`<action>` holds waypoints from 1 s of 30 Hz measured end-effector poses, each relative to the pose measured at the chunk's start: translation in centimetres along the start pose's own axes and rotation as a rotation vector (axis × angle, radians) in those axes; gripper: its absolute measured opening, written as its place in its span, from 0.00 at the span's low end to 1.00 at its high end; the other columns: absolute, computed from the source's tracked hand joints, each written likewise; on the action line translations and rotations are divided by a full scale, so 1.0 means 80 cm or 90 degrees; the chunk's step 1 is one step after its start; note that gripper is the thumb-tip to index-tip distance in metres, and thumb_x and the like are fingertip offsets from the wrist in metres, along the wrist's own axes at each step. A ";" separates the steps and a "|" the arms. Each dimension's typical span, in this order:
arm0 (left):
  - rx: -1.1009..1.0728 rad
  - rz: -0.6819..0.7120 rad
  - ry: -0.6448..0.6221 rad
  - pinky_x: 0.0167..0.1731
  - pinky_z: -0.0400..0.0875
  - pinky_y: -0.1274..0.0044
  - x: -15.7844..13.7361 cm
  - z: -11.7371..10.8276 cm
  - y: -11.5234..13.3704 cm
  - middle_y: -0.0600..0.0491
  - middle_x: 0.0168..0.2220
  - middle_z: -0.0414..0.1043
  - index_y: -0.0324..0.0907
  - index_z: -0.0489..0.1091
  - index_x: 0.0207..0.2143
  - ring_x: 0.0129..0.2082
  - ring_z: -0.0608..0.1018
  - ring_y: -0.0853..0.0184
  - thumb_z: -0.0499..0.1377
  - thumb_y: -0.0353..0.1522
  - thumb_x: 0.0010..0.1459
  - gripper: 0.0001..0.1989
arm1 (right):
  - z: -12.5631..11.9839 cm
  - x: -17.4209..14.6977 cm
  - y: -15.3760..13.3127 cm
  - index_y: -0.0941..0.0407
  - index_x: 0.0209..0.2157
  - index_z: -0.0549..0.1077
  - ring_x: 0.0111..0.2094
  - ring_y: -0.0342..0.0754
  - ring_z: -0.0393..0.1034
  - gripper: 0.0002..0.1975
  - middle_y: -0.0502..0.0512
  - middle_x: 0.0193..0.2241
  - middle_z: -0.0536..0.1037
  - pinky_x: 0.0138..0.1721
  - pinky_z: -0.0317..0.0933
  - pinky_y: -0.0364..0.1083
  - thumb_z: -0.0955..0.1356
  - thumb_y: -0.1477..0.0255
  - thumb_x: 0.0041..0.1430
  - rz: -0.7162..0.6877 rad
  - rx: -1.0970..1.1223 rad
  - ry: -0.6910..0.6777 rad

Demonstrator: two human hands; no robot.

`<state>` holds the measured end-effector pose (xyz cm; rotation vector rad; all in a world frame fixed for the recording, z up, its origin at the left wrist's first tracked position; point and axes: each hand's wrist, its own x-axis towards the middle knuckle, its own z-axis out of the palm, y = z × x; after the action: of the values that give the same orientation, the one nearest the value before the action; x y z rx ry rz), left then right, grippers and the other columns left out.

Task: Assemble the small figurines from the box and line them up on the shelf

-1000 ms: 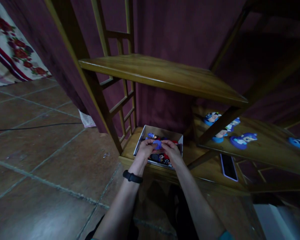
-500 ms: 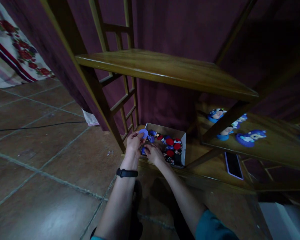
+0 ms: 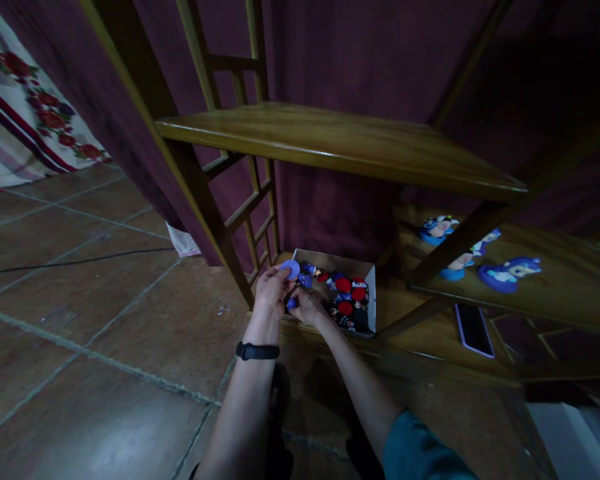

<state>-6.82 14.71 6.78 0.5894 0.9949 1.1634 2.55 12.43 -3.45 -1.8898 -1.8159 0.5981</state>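
Note:
In the head view my left hand [image 3: 271,288] is closed on a figurine with a round purple base [image 3: 291,269], base turned up toward me, at the box's left end. Beside it, my right hand [image 3: 307,307] reaches into the left part of the cardboard box [image 3: 373,300], fingers closed around a small blue figurine [image 3: 293,303] that they partly hide. Several small figurines lie packed in the box, among them ones with red round bases [image 3: 345,308] and blue ones [image 3: 305,280]. A patch of brown box bottom shows between them.
The box stands on the low board of a wooden shelf unit, under a higher shelf board [image 3: 330,137]. Several blue-based figurines [image 3: 510,272] stand on a board at the right. A phone [image 3: 474,330] lies below them. A slanted post [image 3: 460,243] crosses in front.
My right hand's fingers have shifted slightly, and more of the blue figurine shows at their tips. My left hand still holds the purple-based figurine. The whole view has shifted a little.

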 end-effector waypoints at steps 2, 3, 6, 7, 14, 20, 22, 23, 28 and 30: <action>-0.002 -0.005 -0.006 0.18 0.65 0.84 0.000 0.000 0.000 0.54 0.21 0.71 0.36 0.69 0.30 0.17 0.71 0.76 0.61 0.24 0.41 0.10 | -0.002 -0.003 0.001 0.54 0.33 0.70 0.34 0.47 0.68 0.11 0.50 0.31 0.75 0.37 0.58 0.45 0.68 0.75 0.43 0.000 0.067 0.008; -0.003 -0.008 -0.010 0.18 0.64 0.84 -0.001 0.000 0.000 0.55 0.21 0.71 0.36 0.69 0.30 0.17 0.70 0.76 0.60 0.24 0.41 0.09 | -0.003 -0.004 0.002 0.53 0.31 0.69 0.33 0.46 0.68 0.11 0.49 0.30 0.75 0.36 0.58 0.45 0.68 0.76 0.42 0.002 0.113 0.010; -0.002 -0.017 -0.014 0.18 0.64 0.84 -0.002 0.002 0.000 0.55 0.20 0.70 0.36 0.69 0.29 0.18 0.71 0.75 0.60 0.24 0.42 0.08 | -0.014 -0.006 0.005 0.53 0.29 0.68 0.29 0.43 0.66 0.11 0.45 0.26 0.72 0.33 0.58 0.43 0.68 0.78 0.40 0.023 0.243 0.028; 0.000 -0.019 -0.011 0.18 0.65 0.84 -0.002 0.002 0.000 0.55 0.20 0.70 0.36 0.69 0.28 0.18 0.72 0.75 0.60 0.24 0.42 0.07 | -0.020 -0.006 0.006 0.53 0.29 0.67 0.27 0.42 0.66 0.11 0.44 0.25 0.72 0.31 0.58 0.42 0.68 0.78 0.40 0.033 0.263 0.035; 0.008 -0.025 0.002 0.19 0.65 0.85 -0.003 0.003 -0.001 0.54 0.22 0.72 0.36 0.69 0.28 0.19 0.73 0.74 0.60 0.23 0.42 0.07 | -0.097 -0.023 0.017 0.54 0.35 0.67 0.21 0.39 0.66 0.13 0.45 0.25 0.72 0.24 0.60 0.40 0.69 0.72 0.44 0.157 0.825 0.016; 0.031 -0.044 -0.021 0.19 0.67 0.83 -0.012 0.016 -0.013 0.51 0.21 0.72 0.34 0.71 0.29 0.19 0.73 0.73 0.60 0.24 0.45 0.05 | -0.136 -0.044 0.022 0.56 0.34 0.71 0.22 0.39 0.67 0.11 0.49 0.29 0.76 0.24 0.62 0.39 0.70 0.68 0.46 0.181 1.010 0.042; 0.037 -0.057 -0.037 0.20 0.67 0.83 -0.017 0.022 -0.018 0.50 0.22 0.73 0.34 0.71 0.29 0.19 0.73 0.73 0.60 0.24 0.45 0.06 | -0.140 -0.047 0.024 0.56 0.33 0.71 0.22 0.39 0.67 0.11 0.49 0.28 0.75 0.22 0.61 0.39 0.70 0.68 0.46 0.169 0.973 0.084; 0.041 -0.065 -0.045 0.20 0.68 0.83 -0.020 0.025 -0.021 0.49 0.22 0.73 0.34 0.72 0.29 0.20 0.74 0.72 0.60 0.24 0.45 0.06 | -0.142 -0.048 0.025 0.56 0.33 0.71 0.22 0.39 0.67 0.10 0.49 0.28 0.75 0.21 0.61 0.39 0.70 0.68 0.46 0.158 0.950 0.105; 0.057 -0.083 -0.071 0.23 0.69 0.82 -0.030 0.035 -0.033 0.49 0.25 0.74 0.34 0.73 0.29 0.22 0.74 0.73 0.62 0.25 0.44 0.07 | -0.151 -0.053 0.032 0.55 0.34 0.71 0.28 0.42 0.69 0.11 0.51 0.33 0.76 0.29 0.65 0.43 0.68 0.67 0.46 0.094 0.832 0.146; 0.048 -0.085 -0.073 0.25 0.70 0.81 -0.031 0.037 -0.037 0.49 0.25 0.74 0.35 0.73 0.28 0.22 0.74 0.73 0.63 0.25 0.42 0.07 | -0.152 -0.053 0.036 0.54 0.37 0.70 0.32 0.44 0.70 0.14 0.51 0.35 0.75 0.33 0.66 0.45 0.69 0.67 0.45 0.073 0.780 0.163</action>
<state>-2.98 11.70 6.58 0.6337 0.9680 0.9664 11.91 7.82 4.63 -1.1091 -0.7851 1.1007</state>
